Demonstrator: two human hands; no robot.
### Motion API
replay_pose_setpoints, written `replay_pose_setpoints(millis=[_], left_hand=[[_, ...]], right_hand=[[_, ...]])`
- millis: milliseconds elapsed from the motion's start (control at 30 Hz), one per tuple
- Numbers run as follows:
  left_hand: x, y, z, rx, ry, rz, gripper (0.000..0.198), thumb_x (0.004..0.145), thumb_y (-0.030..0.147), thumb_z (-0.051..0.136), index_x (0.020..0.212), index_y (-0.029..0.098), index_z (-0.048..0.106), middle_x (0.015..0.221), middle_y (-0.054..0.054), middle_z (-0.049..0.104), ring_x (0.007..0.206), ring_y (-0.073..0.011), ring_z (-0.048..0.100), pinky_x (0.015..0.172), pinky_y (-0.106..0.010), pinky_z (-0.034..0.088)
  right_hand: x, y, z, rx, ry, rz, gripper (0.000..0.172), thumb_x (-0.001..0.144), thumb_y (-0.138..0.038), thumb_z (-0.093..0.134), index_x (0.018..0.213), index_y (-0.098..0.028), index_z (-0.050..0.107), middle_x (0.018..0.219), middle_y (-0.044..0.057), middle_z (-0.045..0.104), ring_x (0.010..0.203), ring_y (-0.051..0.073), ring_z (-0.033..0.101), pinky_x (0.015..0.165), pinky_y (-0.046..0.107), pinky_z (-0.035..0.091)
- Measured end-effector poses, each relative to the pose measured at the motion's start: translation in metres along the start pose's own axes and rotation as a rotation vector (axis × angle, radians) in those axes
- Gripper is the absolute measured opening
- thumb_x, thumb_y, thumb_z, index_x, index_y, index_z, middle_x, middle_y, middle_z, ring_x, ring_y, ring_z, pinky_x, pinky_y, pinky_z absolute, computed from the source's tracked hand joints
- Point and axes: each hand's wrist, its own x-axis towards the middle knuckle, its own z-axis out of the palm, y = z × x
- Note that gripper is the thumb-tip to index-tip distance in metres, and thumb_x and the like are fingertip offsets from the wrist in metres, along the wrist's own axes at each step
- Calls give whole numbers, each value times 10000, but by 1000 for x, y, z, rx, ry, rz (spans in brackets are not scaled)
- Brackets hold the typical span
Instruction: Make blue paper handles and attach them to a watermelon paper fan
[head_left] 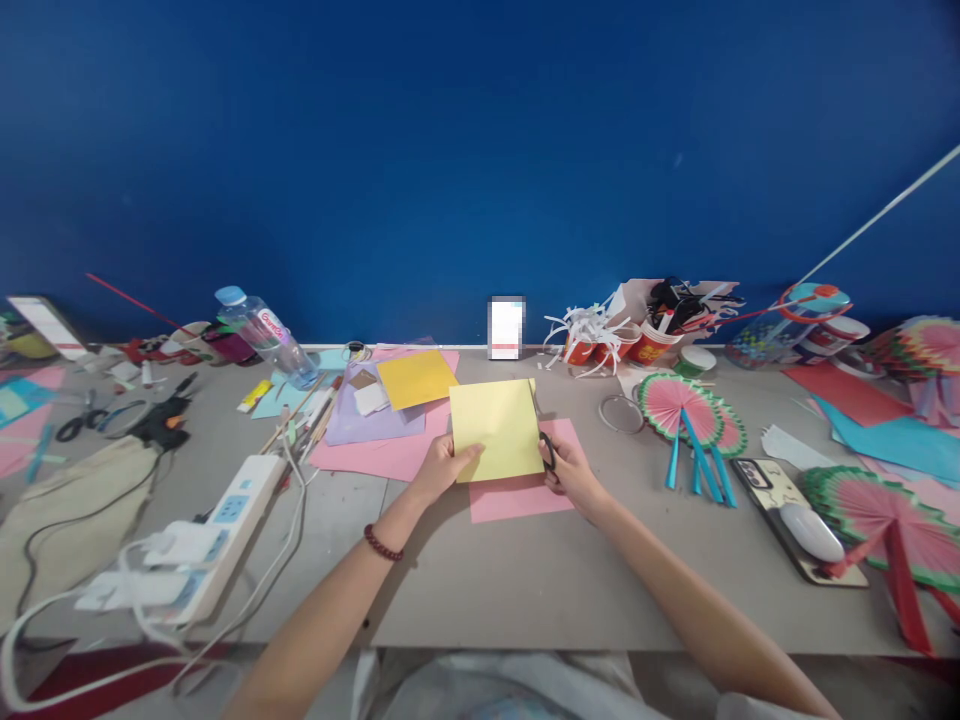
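Observation:
A square sheet of pale yellow paper (495,425) is raised a little above the table, tilted toward me. My left hand (442,468) pinches its lower left corner, thumb on top and fingers behind. At the sheet's right edge, my right hand (571,474) is closed round the black handle of a pair of scissors (549,452). The scissors point away from me along that edge; most of the blades are hidden, so I cannot tell whether they are open. Beneath the yellow sheet lies a pink sheet of paper (521,502), partly covered.
A white power strip (232,520) with cables lies left. Behind my left hand are coloured papers (420,378) and a plastic bottle (270,338). A phone (506,328) stands against the blue wall. Rightward are cups of paper strips (589,340), paper fans (679,412) and a phone under a mouse (810,532).

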Motion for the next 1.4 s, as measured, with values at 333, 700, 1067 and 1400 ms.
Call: replay_pose_setpoints(millis=[333,700,1067,1400], left_hand=[[-2,3,2,-29,2,-1,408,648,395,755,958,133,711,933,-123,729,854,-280,682,718,-351,538],[14,-3,-10,-404,328,87,444,569,314,802,957,132,685,1018,-126,712,914,-261,674,805,-360,534],[16,-6,-16,-266,540,134,392,611,335,780,926,125,679,1003,-128,714,880,-233,683,757,-324,538],[16,-2,-15,-256,559,179,427,596,377,787,926,125,689,987,-127,718,878,-252,685,780,-353,534]], right_hand=[[-2,-3,2,-17,12,9,480,666,-643,627,783,-228,416,464,-132,270,341,22,207,334,150,136],[-1,-4,2,56,-27,-31,492,665,-644,635,771,-201,451,596,-73,487,333,-4,228,313,159,117],[-4,-4,3,-7,-60,-20,493,697,-660,590,829,-194,497,643,-56,504,349,1,242,336,164,109],[-11,-11,6,-188,-162,-2,440,730,-621,574,806,-203,460,647,-60,483,417,28,305,366,153,171]])
